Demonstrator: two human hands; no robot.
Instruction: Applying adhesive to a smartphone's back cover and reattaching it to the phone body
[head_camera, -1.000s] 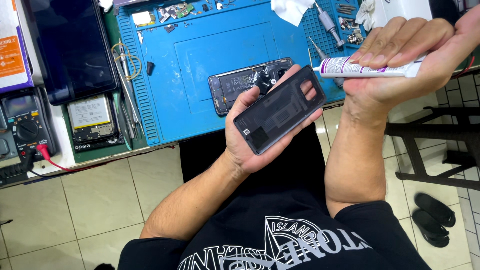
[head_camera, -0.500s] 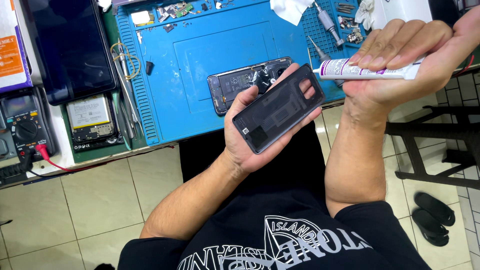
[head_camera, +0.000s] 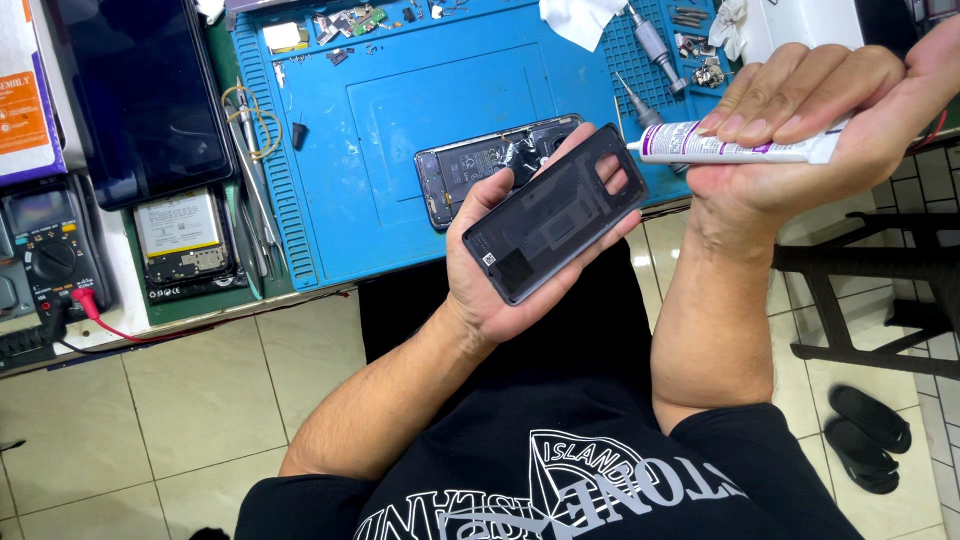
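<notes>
The left hand (head_camera: 500, 265) cradles a dark phone back cover (head_camera: 555, 212) inner side up, fingers curled round its edges so the rim lies exposed. The right hand (head_camera: 800, 130) is closed on a white glue tube (head_camera: 730, 150), nozzle aimed at the cover's top corner. The cover looks smoky and translucent, with a camera cutout. Beyond, the opened phone (head_camera: 490, 165) rests on the blue mat (head_camera: 400, 110)

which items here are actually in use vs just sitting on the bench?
In use:
left hand holding the phone back cover
right hand holding the glue tube
opened phone on the blue mat

Lying about:
multimeter
tweezers
white cloth
sandals
</notes>
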